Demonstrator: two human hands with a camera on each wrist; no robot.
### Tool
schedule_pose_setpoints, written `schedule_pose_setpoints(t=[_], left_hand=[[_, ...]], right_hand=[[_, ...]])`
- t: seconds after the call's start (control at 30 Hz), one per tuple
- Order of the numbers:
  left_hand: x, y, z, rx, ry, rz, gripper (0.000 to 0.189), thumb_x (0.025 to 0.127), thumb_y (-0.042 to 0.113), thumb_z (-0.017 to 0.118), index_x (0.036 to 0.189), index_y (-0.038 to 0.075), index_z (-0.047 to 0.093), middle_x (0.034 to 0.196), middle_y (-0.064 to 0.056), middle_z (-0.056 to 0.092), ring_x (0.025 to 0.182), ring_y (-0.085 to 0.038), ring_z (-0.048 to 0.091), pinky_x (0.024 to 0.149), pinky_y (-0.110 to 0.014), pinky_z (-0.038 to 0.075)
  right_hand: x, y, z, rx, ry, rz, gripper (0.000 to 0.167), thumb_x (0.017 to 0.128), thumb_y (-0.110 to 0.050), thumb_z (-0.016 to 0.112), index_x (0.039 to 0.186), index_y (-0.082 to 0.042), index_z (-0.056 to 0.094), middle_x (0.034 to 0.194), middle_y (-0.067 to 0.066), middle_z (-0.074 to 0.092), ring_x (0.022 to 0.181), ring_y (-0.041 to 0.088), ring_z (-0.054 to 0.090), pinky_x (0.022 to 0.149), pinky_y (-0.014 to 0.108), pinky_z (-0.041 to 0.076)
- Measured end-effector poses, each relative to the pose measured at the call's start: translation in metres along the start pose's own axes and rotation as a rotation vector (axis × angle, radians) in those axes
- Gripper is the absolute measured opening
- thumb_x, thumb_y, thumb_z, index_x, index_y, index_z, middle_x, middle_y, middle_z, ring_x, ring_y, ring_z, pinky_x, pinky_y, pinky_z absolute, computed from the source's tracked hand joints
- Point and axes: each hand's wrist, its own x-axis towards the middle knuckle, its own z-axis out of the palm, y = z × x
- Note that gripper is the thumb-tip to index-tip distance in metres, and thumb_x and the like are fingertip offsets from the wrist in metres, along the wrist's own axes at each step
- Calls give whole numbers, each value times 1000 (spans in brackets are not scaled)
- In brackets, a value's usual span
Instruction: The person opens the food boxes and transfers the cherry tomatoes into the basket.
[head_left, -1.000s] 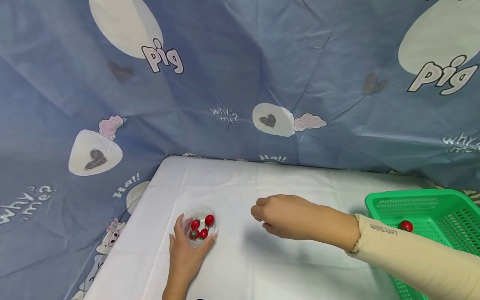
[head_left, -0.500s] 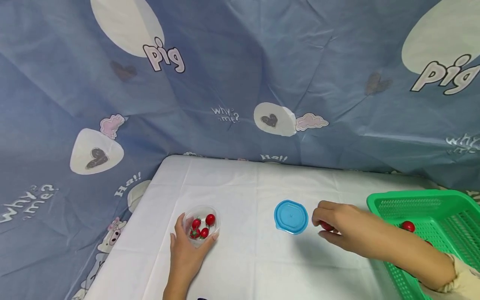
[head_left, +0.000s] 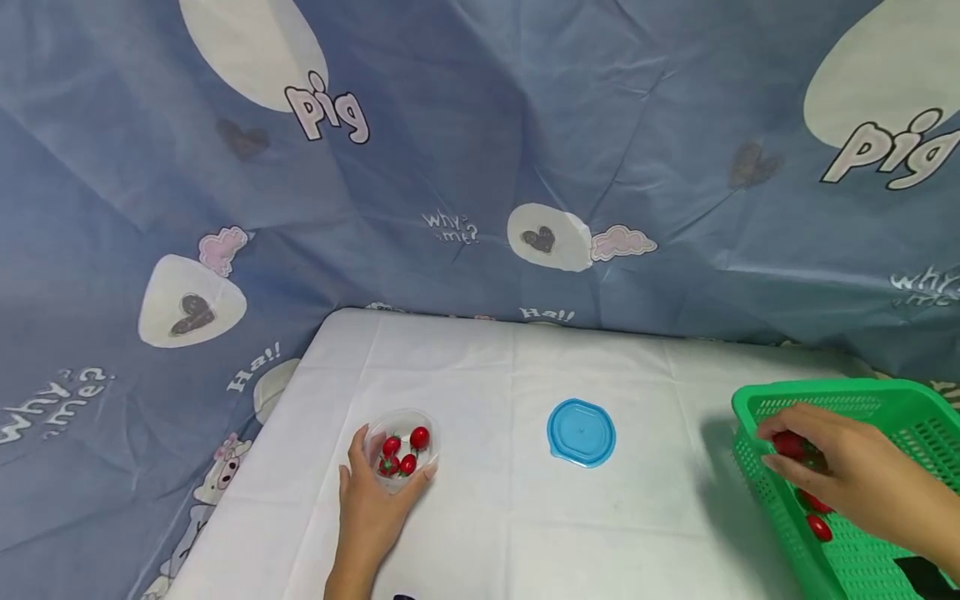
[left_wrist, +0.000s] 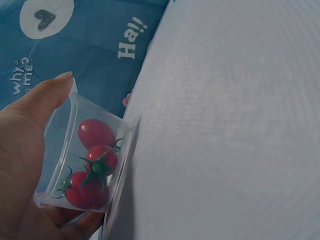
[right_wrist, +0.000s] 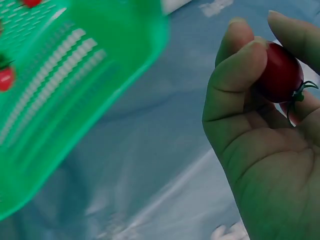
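I see the left hand (head_left: 372,504) reaching forward, thumb and fingers curved around one clear container (head_left: 408,413) upright on the tabletop (head_left: 600,533); I count four tomatoes (head_left: 420,437) inside. The right hand (head_left: 855,467) hangs over the left side of one green basket (head_left: 825,388), its fingertips pinching one red tomato (right_wrist: 278,75). I make out at least two basket tomatoes (head_left: 819,527) below it. One blue lid (head_left: 582,432) lies flat between the hands.

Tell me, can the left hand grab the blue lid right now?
Probably not yet: the left hand is busy holding the clear tub with tomatoes in it. If it let go, it likely could, since nothing stands between the tub and the blue lid.
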Motion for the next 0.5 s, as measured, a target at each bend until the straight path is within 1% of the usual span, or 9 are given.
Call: schedule_pose_setpoints(t=[0.1, 0.17, 0.23, 0.3, 0.37, 0.43, 0.5], left_hand=[[1, 0, -2, 9, -3, -4, 123, 77, 58, 89, 166, 20, 14, 164, -22, 34, 150, -62, 10, 112, -80, 19], [1, 0, -3, 8, -3, -5, 123, 77, 58, 89, 166, 20, 14, 164, -22, 33, 150, -62, 10, 112, -80, 19], [1, 0, -4, 7, 1, -8, 123, 77, 58, 89, 166, 20, 14, 164, -23, 34, 150, -62, 10, 112, -80, 20], [1, 0, -4, 5, 4, -11, 123, 77, 57, 89, 166, 20, 14, 164, -23, 34, 150, -62, 10, 112, -79, 20], [0, 0, -5, 3, 4, -15, 122, 77, 56, 89, 166, 20, 14, 163, -23, 34, 151, -62, 10, 113, -79, 20], [0, 0, -5, 0, -1, -18, 122, 78, 56, 89, 166, 20, 14, 163, -23, 34, 151, -62, 10, 113, -79, 20], [-1, 0, -5, 2, -7, -20, 122, 78, 57, 89, 166, 20, 13, 163, -23, 33, 151, -61, 10, 112, -79, 21]], right_hand=[[-14, 18, 4, -36, -5, 94, 39, 75, -2, 91, 103, -18, 69, 87, -19, 57, 70, -7, 46, 54, 23, 43], [-19, 31, 6, -43, -37, 159, 33, 79, -3, 88, 103, -14, 69, 85, -14, 58, 68, -6, 46, 53, 25, 41], [-21, 45, 7, -44, -84, 222, 26, 83, -3, 85, 103, -8, 69, 83, -9, 58, 65, -3, 46, 52, 27, 39], [-22, 59, 9, -47, -128, 279, 21, 87, -5, 82, 103, -4, 69, 83, -6, 60, 64, 1, 49, 54, 29, 41], [-24, 74, 12, -37, -175, 316, 18, 89, -4, 80, 102, -1, 68, 82, -3, 61, 64, 8, 52, 56, 33, 43], [-28, 87, 17, -14, -250, 367, 15, 91, -2, 76, 102, 2, 66, 81, -1, 62, 65, 13, 55, 57, 37, 46], [-34, 97, 23, 16, -327, 410, 13, 93, -1, 72, 102, 6, 65, 80, 0, 62, 65, 17, 56, 59, 40, 46]])
